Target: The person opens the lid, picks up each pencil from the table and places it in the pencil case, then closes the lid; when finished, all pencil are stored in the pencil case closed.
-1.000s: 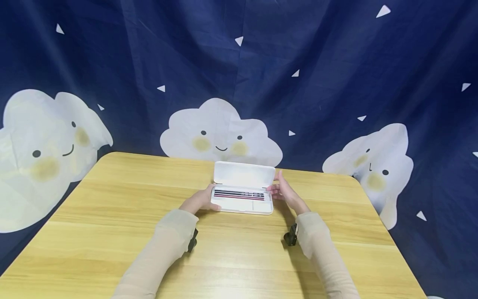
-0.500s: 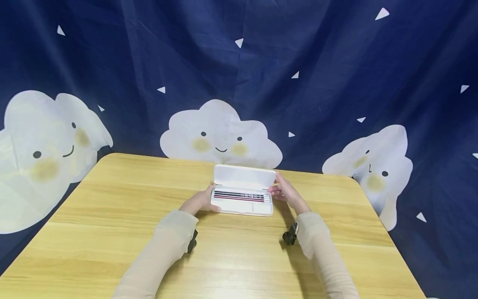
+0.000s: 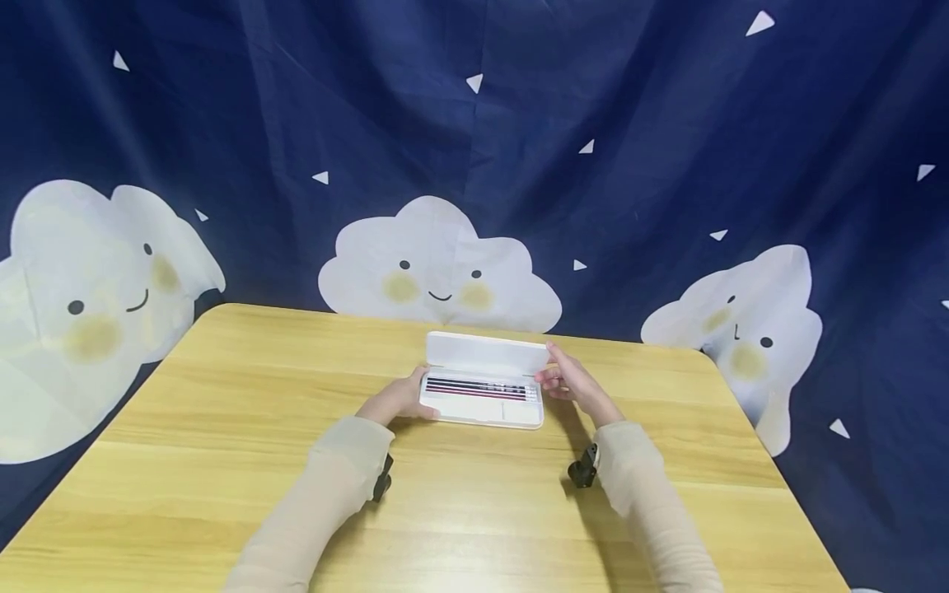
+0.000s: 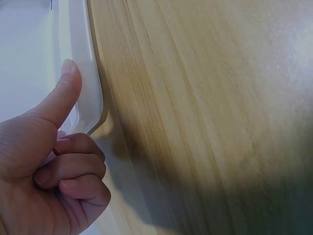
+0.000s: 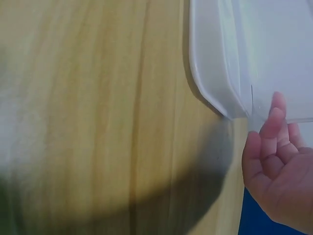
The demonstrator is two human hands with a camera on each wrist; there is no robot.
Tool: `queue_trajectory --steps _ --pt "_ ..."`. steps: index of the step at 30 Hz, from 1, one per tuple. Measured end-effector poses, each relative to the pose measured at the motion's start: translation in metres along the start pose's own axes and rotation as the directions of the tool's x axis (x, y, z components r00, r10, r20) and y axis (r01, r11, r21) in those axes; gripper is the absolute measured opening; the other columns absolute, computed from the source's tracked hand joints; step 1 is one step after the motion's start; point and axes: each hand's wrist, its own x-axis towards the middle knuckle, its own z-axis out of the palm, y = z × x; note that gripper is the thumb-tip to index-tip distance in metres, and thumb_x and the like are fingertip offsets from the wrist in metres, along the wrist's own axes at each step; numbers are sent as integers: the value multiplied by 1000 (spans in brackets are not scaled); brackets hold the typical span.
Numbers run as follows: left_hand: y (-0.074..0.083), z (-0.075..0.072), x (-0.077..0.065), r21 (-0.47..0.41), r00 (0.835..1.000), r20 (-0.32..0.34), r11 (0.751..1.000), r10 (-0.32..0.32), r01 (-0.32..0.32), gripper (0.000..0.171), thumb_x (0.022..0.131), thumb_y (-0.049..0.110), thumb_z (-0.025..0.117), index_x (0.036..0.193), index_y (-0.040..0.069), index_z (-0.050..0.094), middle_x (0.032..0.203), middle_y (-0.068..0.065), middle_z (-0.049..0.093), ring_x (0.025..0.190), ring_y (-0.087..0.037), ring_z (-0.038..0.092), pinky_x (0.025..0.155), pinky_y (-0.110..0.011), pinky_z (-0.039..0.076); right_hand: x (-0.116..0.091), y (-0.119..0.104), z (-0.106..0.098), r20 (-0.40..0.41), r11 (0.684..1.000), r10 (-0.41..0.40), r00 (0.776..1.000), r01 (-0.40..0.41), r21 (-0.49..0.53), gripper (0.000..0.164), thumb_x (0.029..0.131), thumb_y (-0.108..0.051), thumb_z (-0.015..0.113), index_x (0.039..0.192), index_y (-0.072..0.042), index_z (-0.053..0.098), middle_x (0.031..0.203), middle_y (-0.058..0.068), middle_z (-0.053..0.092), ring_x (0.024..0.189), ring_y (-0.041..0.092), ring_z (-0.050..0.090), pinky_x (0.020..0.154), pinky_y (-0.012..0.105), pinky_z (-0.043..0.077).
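Observation:
A white pencil case lies on the table with its lid raised at the back. Inside, several dark and red pencils lie side by side along the rear compartment. My left hand grips the case's left end; in the left wrist view the thumb lies along the rim and the other fingers curl beside the corner. At the lid's right edge, my right hand holds the lid with bent fingers. How its fingers split between the lid's two faces is hard to tell.
The light wooden table reaches back to a dark blue curtain printed with white clouds. A small black camera sits at each wrist, including the right-wrist camera.
The lid has tilted a little lower toward the case, its top edge dropping, and my right hand has moved with it. My left hand and the pencils stay in place.

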Motion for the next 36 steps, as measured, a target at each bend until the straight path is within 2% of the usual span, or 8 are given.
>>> queue_trajectory --steps 7,12,17,22,26,30,33,36 --pt "-1 -1 1 16 1000 11 1000 5 -5 92 73 26 76 140 -2 21 123 -34 48 112 -45 48 97 -50 38 -16 -5 -1 15 998 -30 999 31 -58 52 91 -54 37 111 -6 45 63 -5 54 61 9 50 66 26 45" --pt "-3 -4 -2 39 999 23 999 -27 26 93 75 30 75 142 -2 19 128 -35 43 116 -45 45 98 -50 37 -24 -3 -2 101 993 -96 990 102 -56 45 95 -39 39 119 -1 41 64 -3 49 64 9 47 60 22 41" --pt "-5 -2 -3 60 1000 -7 998 -18 19 96 74 36 74 143 -1 19 130 -32 43 116 -44 45 97 -50 38 -27 8 -9 223 985 -171 960 175 2 47 96 -32 42 129 2 37 69 -2 44 60 4 41 54 18 35" --pt "-9 2 -5 51 998 -61 999 -7 11 99 72 41 74 144 0 19 126 -30 48 113 -43 49 92 -51 42 -31 13 -13 259 983 -168 951 182 -28 54 95 -24 46 137 5 29 72 1 48 59 3 40 53 16 33" --pt "-18 -1 -7 -1 996 -91 1000 -3 3 87 76 36 71 142 2 25 131 -27 45 118 -43 45 96 -52 38 -35 15 -13 282 978 -164 945 192 -75 56 94 -24 49 138 4 29 75 3 51 59 5 41 54 17 34" --pt "-25 -8 -7 -48 984 -178 998 18 -27 63 84 26 63 137 4 38 128 -25 49 118 -42 45 96 -53 37 -37 18 -14 293 968 -182 939 223 -112 56 93 -22 50 138 4 29 74 3 52 58 7 41 53 18 32" --pt "-27 -13 -4 -91 965 -260 995 25 -50 49 91 23 54 134 4 43 117 -25 57 99 -37 57 88 -50 45 -38 20 -15 293 958 -196 936 246 -146 55 92 -22 52 137 2 31 74 3 52 60 10 41 54 19 33" --pt "-26 -15 -1 -188 962 -270 977 44 -98 46 94 25 49 134 3 43 92 -22 63 70 -26 58 70 -40 50 -39 21 -14 310 946 -206 928 270 -181 58 91 -21 54 138 2 29 76 5 52 61 12 42 56 21 36"
